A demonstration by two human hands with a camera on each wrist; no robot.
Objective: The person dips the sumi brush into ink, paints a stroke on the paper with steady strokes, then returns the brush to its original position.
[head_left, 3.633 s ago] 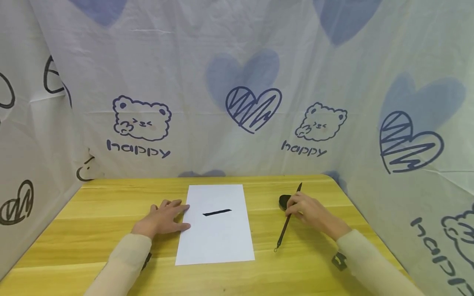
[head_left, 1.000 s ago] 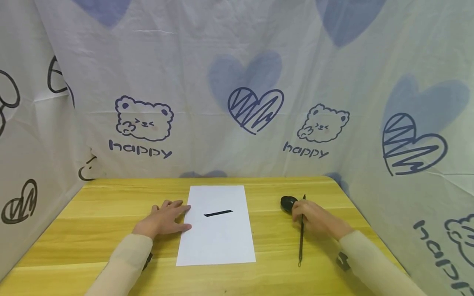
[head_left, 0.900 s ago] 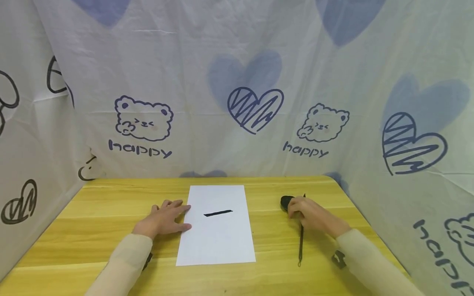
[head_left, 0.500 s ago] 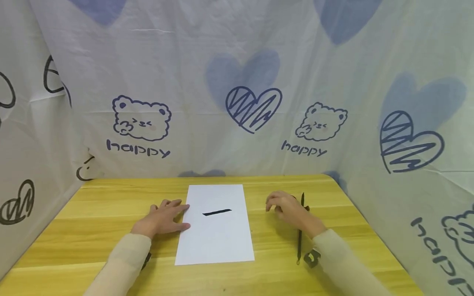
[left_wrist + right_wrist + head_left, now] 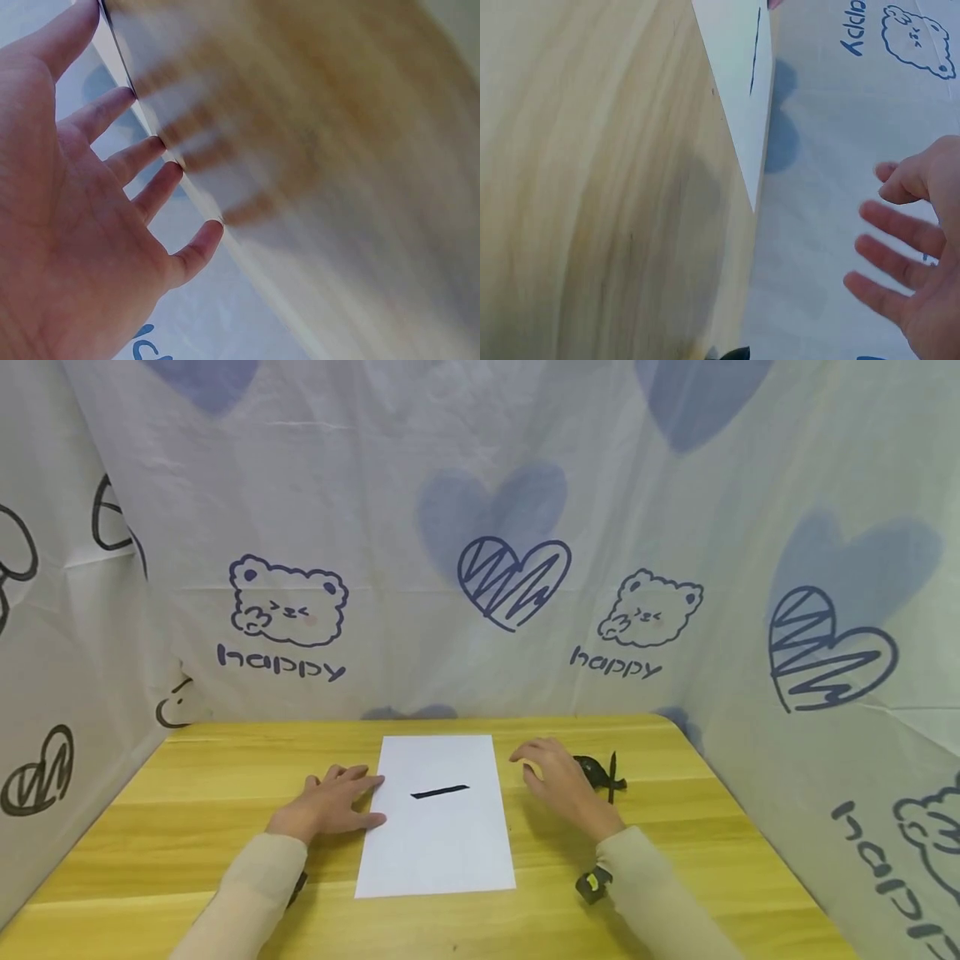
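My left hand (image 5: pixel 330 802) rests at the left edge of a white sheet of paper (image 5: pixel 442 852), its thumb and index finger over the edge. In the left wrist view, the spread fingertips (image 5: pixel 196 247) touch the tabletop. One black brush stroke (image 5: pixel 439 791) slants slightly upward across the sheet. My right hand (image 5: pixel 558 781) hovers just right of the paper, fingers loosely bent, holding nothing; the right wrist view shows the same bare hand (image 5: pixel 907 247). Behind it, a writing brush (image 5: pixel 612 768) leans across a rounded black object (image 5: pixel 592 770) with a narrow end. The right forearm hides the brush's lower part.
The yellow wood-grain table (image 5: pixel 150 827) ends at a white cloth backdrop (image 5: pixel 405 635) printed with hearts and bears, which also hangs at both sides. A black wrist device (image 5: pixel 592 885) shows under the right sleeve.
Earlier my right hand held the brush; it laid it across the black object and let go. The right hand then moved left toward the paper. The left hand and sheet stayed put.
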